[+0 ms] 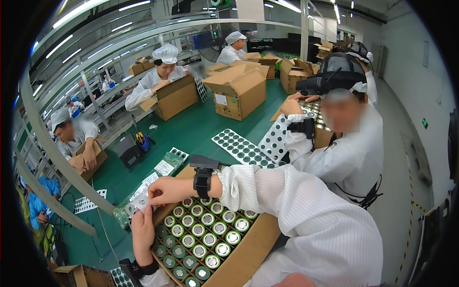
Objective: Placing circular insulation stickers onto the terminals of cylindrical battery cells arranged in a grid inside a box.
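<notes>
My right hand [168,190] reaches in from the right, finger and thumb pinched on a pale strip of sticker sheet [137,204]. Just below it, my left hand [142,233] grips the strip's lower edge between thumb and fingers. Both hands are over the far left corner of an open cardboard box [248,251]. Inside, cylindrical battery cells [209,238] stand upright in a cardboard divider grid. Toward the left and near corner, several cells carry dark green rings [179,272] on their tops; the others show pale rims round bare metal.
A clear plastic bag [169,165] with labels lies beyond the box on the green table [177,138]. Sheets of dark round stickers [241,147] lie farther right. A black device [128,149], a screwdriver holder [143,141] and cartons [236,93] stand beyond. A co-worker [344,148] sits close at right.
</notes>
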`<state>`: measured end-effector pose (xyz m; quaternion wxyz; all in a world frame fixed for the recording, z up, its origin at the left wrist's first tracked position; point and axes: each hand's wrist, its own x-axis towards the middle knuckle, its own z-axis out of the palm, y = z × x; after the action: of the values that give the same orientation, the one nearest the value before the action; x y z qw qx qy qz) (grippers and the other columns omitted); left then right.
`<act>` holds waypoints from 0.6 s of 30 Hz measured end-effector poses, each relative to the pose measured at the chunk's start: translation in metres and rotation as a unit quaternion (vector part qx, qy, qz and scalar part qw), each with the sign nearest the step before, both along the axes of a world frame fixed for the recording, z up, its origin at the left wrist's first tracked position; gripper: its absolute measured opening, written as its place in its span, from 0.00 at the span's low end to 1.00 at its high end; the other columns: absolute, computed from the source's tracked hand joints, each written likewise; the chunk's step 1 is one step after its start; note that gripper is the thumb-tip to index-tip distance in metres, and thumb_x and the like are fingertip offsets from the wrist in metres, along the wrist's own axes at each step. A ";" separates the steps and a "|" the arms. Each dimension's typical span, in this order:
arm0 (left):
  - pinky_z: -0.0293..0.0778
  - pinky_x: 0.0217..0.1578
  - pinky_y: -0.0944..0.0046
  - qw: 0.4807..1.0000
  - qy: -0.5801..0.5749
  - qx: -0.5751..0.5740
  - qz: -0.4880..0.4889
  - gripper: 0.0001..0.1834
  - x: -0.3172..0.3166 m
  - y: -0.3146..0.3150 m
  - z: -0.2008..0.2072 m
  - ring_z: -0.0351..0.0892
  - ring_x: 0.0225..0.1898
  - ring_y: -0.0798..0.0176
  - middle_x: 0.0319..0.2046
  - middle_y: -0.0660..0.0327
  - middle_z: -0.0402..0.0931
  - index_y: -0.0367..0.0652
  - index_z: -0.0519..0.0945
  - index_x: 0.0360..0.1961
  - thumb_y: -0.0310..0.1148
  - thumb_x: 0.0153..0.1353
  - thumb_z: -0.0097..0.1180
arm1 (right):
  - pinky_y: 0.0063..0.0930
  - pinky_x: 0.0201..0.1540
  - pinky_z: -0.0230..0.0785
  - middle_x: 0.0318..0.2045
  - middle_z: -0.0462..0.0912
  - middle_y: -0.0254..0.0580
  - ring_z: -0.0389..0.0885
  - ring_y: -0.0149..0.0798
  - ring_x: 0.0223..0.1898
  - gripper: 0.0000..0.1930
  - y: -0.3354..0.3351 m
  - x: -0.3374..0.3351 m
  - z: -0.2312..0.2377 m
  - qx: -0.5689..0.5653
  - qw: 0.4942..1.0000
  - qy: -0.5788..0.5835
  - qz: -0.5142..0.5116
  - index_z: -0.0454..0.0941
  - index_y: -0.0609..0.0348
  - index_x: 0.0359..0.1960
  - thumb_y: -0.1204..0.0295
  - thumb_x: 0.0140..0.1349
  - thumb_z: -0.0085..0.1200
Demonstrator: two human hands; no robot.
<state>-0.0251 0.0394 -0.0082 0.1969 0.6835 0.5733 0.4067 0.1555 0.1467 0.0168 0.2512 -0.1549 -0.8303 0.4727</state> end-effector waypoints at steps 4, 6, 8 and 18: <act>0.71 0.39 0.59 1.000 -0.001 0.009 0.001 0.18 0.004 -0.001 0.003 0.78 0.35 0.53 0.33 0.47 0.80 0.30 0.77 0.41 0.36 0.71 0.42 | 0.23 0.29 0.72 0.25 0.83 0.38 0.80 0.27 0.24 0.10 0.001 0.000 -0.004 0.002 1.000 0.009 0.000 0.77 0.64 0.32 0.68 0.61 0.56; 0.71 0.39 0.59 1.000 0.004 0.005 0.002 0.18 0.003 -0.001 0.005 0.78 0.35 0.53 0.33 0.47 0.80 0.30 0.77 0.41 0.36 0.71 0.42 | 0.23 0.29 0.72 0.25 0.83 0.38 0.80 0.28 0.24 0.10 0.002 -0.002 -0.006 0.011 1.000 0.015 0.000 0.78 0.64 0.32 0.68 0.61 0.56; 0.71 0.39 0.59 1.000 0.017 0.010 0.007 0.17 0.002 -0.001 0.003 0.78 0.35 0.53 0.34 0.47 0.80 0.30 0.77 0.40 0.35 0.71 0.42 | 0.23 0.29 0.72 0.25 0.83 0.38 0.80 0.28 0.24 0.10 0.001 -0.002 -0.006 0.018 1.000 0.021 0.000 0.78 0.63 0.31 0.68 0.61 0.56; 0.70 0.40 0.61 1.000 -0.015 0.007 -0.013 0.17 0.005 -0.002 0.008 0.78 0.35 0.57 0.34 0.48 0.80 0.29 0.77 0.40 0.35 0.71 0.42 | 0.26 0.32 0.72 0.25 0.83 0.39 0.80 0.31 0.27 0.10 0.002 -0.001 -0.004 0.022 1.000 0.013 -0.011 0.79 0.63 0.31 0.67 0.58 0.58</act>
<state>-0.0198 0.0374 -0.0007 0.2058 0.6860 0.5584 0.4186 0.1541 0.1482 0.0125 0.2701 -0.1525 -0.8355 0.4536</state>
